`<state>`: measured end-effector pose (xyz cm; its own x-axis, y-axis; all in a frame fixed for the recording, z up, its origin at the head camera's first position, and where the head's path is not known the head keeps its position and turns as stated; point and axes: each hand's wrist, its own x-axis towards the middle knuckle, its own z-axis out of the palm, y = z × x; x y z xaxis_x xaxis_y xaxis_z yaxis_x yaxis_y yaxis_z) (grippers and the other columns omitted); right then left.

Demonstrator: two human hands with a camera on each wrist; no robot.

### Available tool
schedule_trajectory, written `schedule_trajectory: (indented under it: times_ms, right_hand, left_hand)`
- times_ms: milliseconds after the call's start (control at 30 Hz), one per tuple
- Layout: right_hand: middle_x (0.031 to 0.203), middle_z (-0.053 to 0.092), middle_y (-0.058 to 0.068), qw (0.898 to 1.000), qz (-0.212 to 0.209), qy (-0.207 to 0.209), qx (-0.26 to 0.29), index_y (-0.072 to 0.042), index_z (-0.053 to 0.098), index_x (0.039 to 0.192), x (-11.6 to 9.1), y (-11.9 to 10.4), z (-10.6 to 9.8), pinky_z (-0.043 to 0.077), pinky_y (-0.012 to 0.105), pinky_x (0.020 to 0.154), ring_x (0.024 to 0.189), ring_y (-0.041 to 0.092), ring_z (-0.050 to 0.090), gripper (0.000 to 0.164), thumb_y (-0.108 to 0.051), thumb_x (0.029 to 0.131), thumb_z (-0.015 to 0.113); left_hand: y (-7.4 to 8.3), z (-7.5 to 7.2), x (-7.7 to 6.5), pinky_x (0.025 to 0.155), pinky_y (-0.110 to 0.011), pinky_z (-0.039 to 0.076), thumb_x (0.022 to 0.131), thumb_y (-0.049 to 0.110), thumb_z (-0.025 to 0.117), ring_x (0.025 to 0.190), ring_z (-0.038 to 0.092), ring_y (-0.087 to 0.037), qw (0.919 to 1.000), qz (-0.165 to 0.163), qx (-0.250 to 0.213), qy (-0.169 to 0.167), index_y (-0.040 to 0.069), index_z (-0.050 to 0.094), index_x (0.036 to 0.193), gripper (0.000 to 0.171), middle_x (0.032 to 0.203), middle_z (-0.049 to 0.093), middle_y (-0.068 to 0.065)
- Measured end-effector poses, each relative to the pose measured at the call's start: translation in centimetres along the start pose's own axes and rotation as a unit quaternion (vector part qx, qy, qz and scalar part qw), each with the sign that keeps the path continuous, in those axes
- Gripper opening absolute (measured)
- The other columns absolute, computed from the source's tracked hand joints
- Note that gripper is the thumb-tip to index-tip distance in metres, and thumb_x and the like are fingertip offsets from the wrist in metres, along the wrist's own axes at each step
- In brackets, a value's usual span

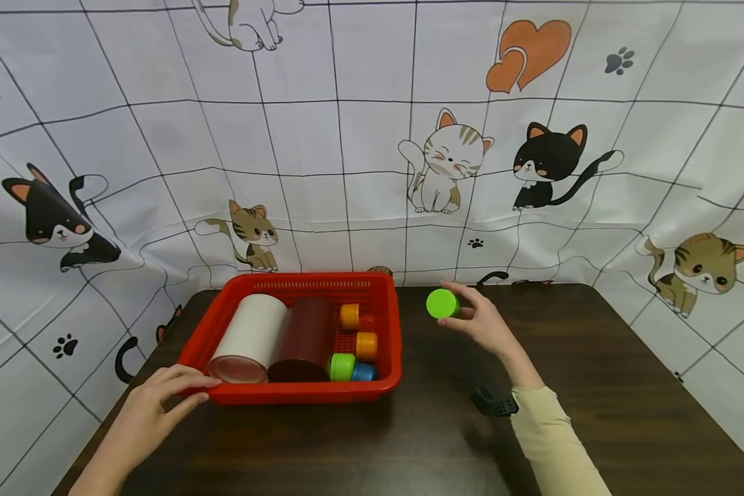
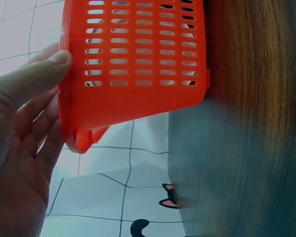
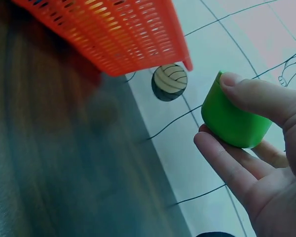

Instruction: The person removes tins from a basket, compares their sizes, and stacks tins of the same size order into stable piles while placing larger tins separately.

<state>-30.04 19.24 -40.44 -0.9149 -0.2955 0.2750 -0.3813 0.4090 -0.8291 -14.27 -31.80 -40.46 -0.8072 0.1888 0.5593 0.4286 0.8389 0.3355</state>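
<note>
My left hand (image 1: 155, 413) grips the near left corner of a red plastic basket (image 1: 304, 394). In the left wrist view its thumb (image 2: 59, 58) presses the basket's rim, with the other fingers on the far side. To the right of the basket, my right hand (image 1: 486, 324) holds a small green cup (image 3: 237, 116) above the table, pinched between thumb and fingers. Inside the basket lie a white cylinder (image 1: 252, 334) and a dark brown cylinder (image 1: 305, 337). Beside them are two orange cups (image 1: 350, 317), another green cup (image 1: 342, 366) and a blue cup (image 1: 364, 372).
The basket stands on a dark wooden table (image 1: 434, 441), towards its back left. A white cloth (image 1: 372, 138) with grid lines and cartoon cats hangs behind the table and along both sides. A black band (image 1: 494, 402) is on the right wrist.
</note>
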Motion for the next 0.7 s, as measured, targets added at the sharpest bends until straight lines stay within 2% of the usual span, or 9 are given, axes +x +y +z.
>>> schedule_trajectory:
  times_ms: [133, 333, 700]
  right_hand:
    - [0.142, 0.046, 0.018, 1.0, 0.009, 0.002, -0.003, -0.016, 0.05, 0.142, -0.1, 1.1, 0.4, 0.057, 0.032, 0.084, 0.11, 0.039, 0.067, 0.068, -0.01, 0.082, 0.08]
    - [0.135, 0.055, 0.017, 0.999, 0.015, 0.002, -0.039, -0.016, 0.053, 0.138, -0.7, 2.7, 1.0, 0.057, 0.042, 0.085, 0.107, 0.038, 0.068, 0.066, -0.014, 0.08, 0.083]
    - [0.128, 0.065, 0.012, 0.995, 0.019, -0.007, -0.098, -0.015, 0.058, 0.133, -1.9, 3.3, 1.2, 0.055, 0.045, 0.088, 0.111, 0.03, 0.068, 0.063, -0.021, 0.076, 0.086]
  left_hand:
    - [-0.1, 0.1, -0.1, 0.081, 0.0, 0.037, 0.068, 0.004, 0.085, 0.095, 0.045, 0.015, 1.0, 0.003, 0.003, 0.004, 0.034, 0.075, 0.101, 0.046, 0.098, 0.068, 0.012]
    - [-0.2, 0.1, 0.0, 0.08, -0.001, 0.039, 0.067, 0.005, 0.086, 0.094, 0.046, 0.012, 0.9999, 0.001, 0.011, 0.004, 0.035, 0.075, 0.1, 0.046, 0.098, 0.069, 0.01]
    - [-0.1, 0.1, 0.1, 0.081, -0.002, 0.038, 0.068, 0.004, 0.086, 0.094, 0.046, 0.013, 0.9998, -0.004, 0.019, 0.001, 0.036, 0.075, 0.1, 0.047, 0.098, 0.069, 0.01]
